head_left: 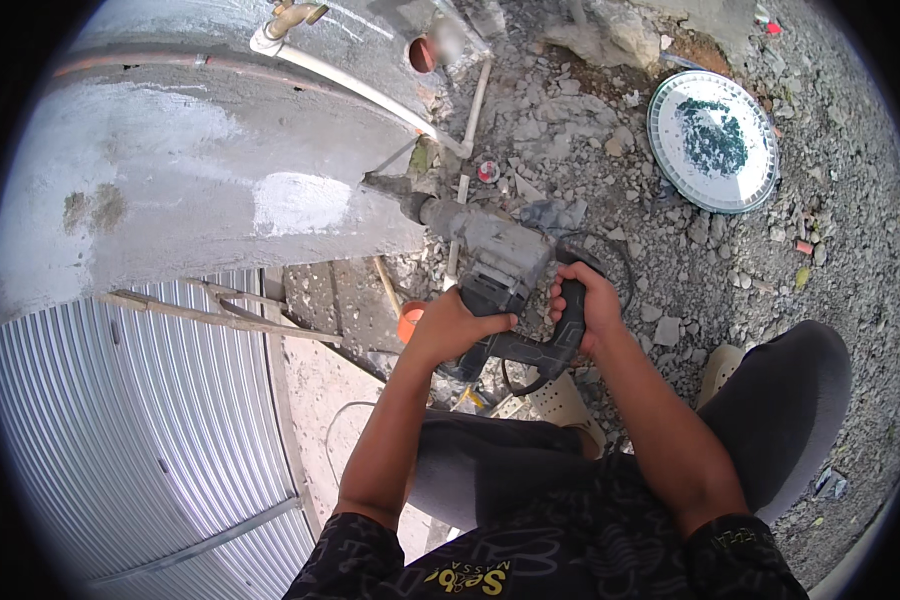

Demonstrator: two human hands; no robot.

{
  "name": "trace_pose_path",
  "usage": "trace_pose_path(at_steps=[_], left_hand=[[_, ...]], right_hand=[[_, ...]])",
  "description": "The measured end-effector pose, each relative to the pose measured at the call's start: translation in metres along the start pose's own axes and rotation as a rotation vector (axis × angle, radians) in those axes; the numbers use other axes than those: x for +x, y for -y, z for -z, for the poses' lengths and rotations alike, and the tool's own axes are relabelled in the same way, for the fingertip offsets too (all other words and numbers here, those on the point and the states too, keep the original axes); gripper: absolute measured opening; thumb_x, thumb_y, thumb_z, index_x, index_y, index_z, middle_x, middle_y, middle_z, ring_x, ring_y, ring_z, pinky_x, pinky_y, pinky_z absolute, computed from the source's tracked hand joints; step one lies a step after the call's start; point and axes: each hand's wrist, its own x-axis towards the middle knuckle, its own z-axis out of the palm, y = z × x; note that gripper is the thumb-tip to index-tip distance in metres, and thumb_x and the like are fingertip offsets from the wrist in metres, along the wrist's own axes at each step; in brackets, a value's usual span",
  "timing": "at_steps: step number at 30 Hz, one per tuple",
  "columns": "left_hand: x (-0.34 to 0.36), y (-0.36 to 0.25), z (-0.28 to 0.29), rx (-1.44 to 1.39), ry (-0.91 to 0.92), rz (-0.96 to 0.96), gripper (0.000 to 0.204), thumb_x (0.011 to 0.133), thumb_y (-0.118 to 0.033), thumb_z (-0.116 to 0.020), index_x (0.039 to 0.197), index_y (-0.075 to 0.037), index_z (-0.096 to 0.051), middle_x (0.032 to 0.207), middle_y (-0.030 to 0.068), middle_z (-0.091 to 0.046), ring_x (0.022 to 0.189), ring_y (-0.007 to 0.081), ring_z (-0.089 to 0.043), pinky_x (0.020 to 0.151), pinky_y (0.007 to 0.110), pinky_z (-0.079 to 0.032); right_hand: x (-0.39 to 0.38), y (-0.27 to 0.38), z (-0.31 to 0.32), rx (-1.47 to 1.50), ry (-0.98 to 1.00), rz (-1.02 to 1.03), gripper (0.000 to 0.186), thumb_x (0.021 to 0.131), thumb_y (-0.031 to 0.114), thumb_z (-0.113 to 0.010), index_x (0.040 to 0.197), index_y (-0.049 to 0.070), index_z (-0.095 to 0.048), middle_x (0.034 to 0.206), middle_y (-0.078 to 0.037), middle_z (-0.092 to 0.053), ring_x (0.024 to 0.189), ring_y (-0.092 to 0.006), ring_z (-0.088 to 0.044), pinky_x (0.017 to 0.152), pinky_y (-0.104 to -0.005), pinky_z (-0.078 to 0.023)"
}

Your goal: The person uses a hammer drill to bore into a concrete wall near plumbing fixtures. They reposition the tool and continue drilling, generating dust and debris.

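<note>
A grey and black demolition hammer (495, 245) is held low before me, its chisel end (390, 188) at the edge of the grey concrete wall (140, 170); whether it touches cannot be told. My left hand (460, 325) is closed on the tool's black lower body, thumb across it. My right hand (590, 305) is wrapped round the black rear handle. A cable loops beside and below the tool. Just beyond the chisel are white pipes (370, 102) with a brass tap (295, 15) at their upper end.
A round white lid (690, 175) with green flecks lies on rubble (810, 300) at right. At lower left are corrugated metal (140, 420) and wooden battens (210, 315). An orange pipe piece (410, 320) lies near my left hand; my shoes (560, 410) stand among broken stone.
</note>
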Motion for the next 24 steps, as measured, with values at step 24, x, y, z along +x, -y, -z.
trace_pose_path(at_steps=[24], left_hand=[[0.016, 0.017, -0.001, -0.152, 0.039, -0.08, 0.079, 0.068, -0.044, -0.094, 0.119, 0.01, -0.069, 0.11, 0.0199, -0.077, 0.103, 0.0266, -0.075, 0.092, 0.035, -0.056]], right_hand=[[-0.001, 0.007, -0.009, 0.038, -0.008, 0.004, 0.016, 0.09, 0.019, -0.068, 0.086, 0.005, -0.06, 0.072, -0.009, -0.062, 0.055, -0.0175, -0.058, 0.052, -0.0347, -0.051]])
